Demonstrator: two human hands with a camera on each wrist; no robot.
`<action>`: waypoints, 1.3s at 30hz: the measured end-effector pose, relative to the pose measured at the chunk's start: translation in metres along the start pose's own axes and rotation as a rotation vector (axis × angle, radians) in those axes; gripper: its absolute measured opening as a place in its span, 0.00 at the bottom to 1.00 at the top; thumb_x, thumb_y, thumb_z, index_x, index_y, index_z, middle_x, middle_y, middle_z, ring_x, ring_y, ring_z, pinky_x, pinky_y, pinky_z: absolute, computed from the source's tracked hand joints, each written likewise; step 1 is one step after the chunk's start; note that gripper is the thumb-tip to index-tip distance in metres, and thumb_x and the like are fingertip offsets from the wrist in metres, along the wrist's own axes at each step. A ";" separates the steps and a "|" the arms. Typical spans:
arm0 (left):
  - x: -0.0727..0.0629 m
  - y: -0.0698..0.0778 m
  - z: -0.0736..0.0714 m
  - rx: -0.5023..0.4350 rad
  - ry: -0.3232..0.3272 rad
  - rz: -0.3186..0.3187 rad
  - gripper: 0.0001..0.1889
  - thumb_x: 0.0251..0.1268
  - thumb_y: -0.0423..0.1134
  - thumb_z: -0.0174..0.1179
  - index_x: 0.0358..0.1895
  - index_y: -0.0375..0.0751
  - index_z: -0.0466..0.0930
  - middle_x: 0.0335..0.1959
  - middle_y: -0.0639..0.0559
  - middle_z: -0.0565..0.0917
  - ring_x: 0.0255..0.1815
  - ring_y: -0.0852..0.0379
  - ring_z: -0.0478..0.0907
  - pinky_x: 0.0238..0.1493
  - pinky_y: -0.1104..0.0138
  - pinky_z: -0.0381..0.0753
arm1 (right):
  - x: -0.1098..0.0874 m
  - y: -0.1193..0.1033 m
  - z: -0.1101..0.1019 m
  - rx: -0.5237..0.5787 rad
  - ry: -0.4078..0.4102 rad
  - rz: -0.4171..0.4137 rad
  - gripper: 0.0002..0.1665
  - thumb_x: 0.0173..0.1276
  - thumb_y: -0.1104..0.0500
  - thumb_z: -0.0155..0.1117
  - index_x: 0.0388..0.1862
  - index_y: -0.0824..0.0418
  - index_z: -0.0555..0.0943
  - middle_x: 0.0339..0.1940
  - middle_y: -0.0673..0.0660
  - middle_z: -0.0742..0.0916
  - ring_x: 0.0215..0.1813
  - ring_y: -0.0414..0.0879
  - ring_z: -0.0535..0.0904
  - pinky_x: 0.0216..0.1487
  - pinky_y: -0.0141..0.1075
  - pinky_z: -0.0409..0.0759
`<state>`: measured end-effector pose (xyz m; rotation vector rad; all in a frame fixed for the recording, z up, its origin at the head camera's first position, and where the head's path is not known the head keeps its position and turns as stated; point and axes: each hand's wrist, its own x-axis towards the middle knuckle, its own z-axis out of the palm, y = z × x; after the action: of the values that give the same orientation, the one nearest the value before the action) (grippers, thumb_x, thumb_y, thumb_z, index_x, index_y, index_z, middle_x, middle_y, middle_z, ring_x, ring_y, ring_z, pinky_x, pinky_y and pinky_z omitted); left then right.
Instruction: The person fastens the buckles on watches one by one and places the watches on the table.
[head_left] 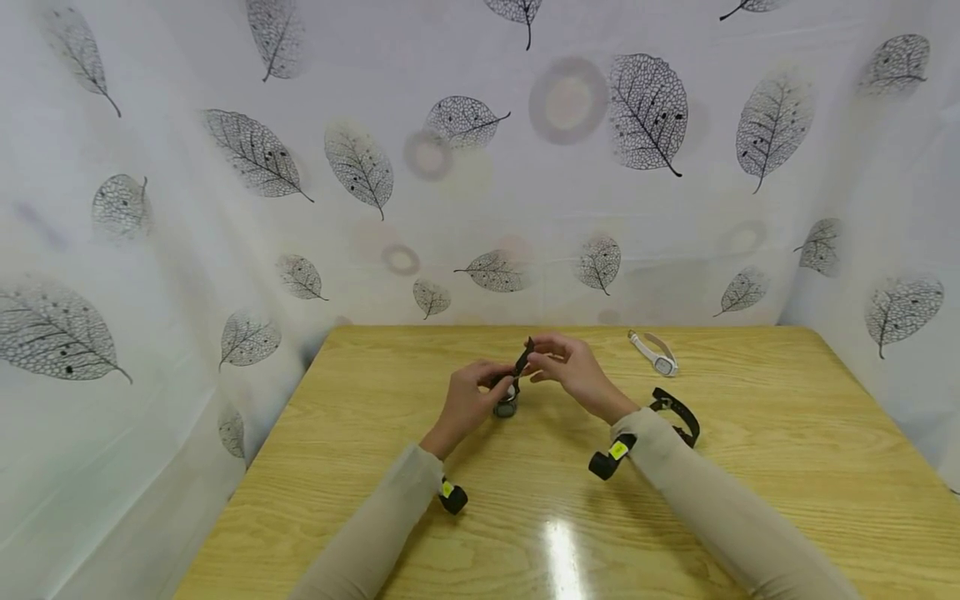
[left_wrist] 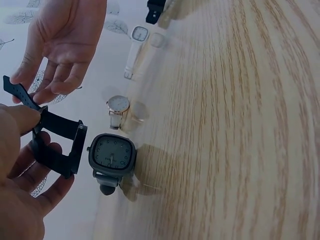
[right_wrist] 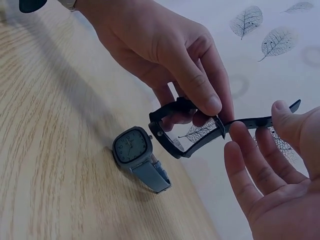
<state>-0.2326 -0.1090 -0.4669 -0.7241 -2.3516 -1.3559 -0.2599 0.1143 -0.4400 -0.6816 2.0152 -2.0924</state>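
A black wristwatch (left_wrist: 60,125) is held up off the table, its strap looped through the buckle. My left hand (head_left: 467,404) grips it near the buckle, thumb on top and fingers curled beneath, as the right wrist view shows. The free strap end lies between the thumb and fingers of my right hand (head_left: 577,377). The held watch's dial is turned away and cannot be read. Just below stands a grey square watch (right_wrist: 132,147), apart from both hands, with its dial facing up and its strap fastened underneath.
A round watch with a pale dial (left_wrist: 118,103) stands beyond the grey one. Farther right on the wooden table (head_left: 787,467) lies a white watch (head_left: 663,365). Another black watch (head_left: 684,410) sits by my right forearm. A leaf-patterned curtain (head_left: 480,192) hangs behind the table.
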 end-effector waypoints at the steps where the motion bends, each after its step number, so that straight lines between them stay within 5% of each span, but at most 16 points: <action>1: 0.000 -0.001 0.000 -0.009 0.006 -0.002 0.11 0.69 0.33 0.68 0.52 0.37 0.88 0.43 0.47 0.88 0.36 0.57 0.87 0.40 0.68 0.87 | 0.000 0.000 0.000 0.000 0.002 0.000 0.20 0.78 0.62 0.62 0.64 0.69 0.77 0.56 0.72 0.83 0.49 0.61 0.87 0.50 0.50 0.87; 14: -0.002 -0.001 -0.008 -0.208 0.026 -0.116 0.17 0.63 0.30 0.72 0.54 0.34 0.85 0.47 0.43 0.89 0.44 0.46 0.88 0.51 0.50 0.87 | 0.002 -0.001 0.001 -0.098 0.034 -0.016 0.20 0.76 0.60 0.66 0.62 0.69 0.80 0.58 0.64 0.86 0.49 0.58 0.88 0.47 0.45 0.88; 23: 0.000 0.001 -0.008 -0.234 0.040 -0.146 0.15 0.66 0.34 0.71 0.54 0.36 0.86 0.49 0.39 0.88 0.47 0.51 0.88 0.50 0.63 0.87 | 0.007 0.002 0.009 -0.241 0.009 -0.043 0.18 0.75 0.61 0.67 0.61 0.64 0.82 0.55 0.63 0.87 0.47 0.57 0.87 0.45 0.48 0.88; 31: -0.001 0.005 -0.012 -0.291 -0.019 -0.151 0.20 0.61 0.22 0.70 0.57 0.30 0.82 0.52 0.31 0.85 0.53 0.36 0.84 0.57 0.45 0.82 | 0.006 -0.002 0.008 -0.284 0.048 -0.027 0.20 0.75 0.61 0.67 0.62 0.66 0.82 0.55 0.69 0.86 0.47 0.64 0.86 0.46 0.51 0.88; 39: -0.001 0.003 -0.016 -0.223 0.028 -0.212 0.21 0.60 0.24 0.71 0.57 0.36 0.84 0.48 0.39 0.88 0.51 0.43 0.86 0.58 0.53 0.84 | 0.005 -0.003 0.007 -0.305 0.050 -0.045 0.18 0.74 0.56 0.69 0.59 0.62 0.84 0.50 0.61 0.88 0.43 0.59 0.86 0.44 0.50 0.88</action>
<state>-0.2290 -0.1214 -0.4576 -0.5207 -2.3327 -1.7264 -0.2608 0.1059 -0.4358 -0.7322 2.3969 -1.8592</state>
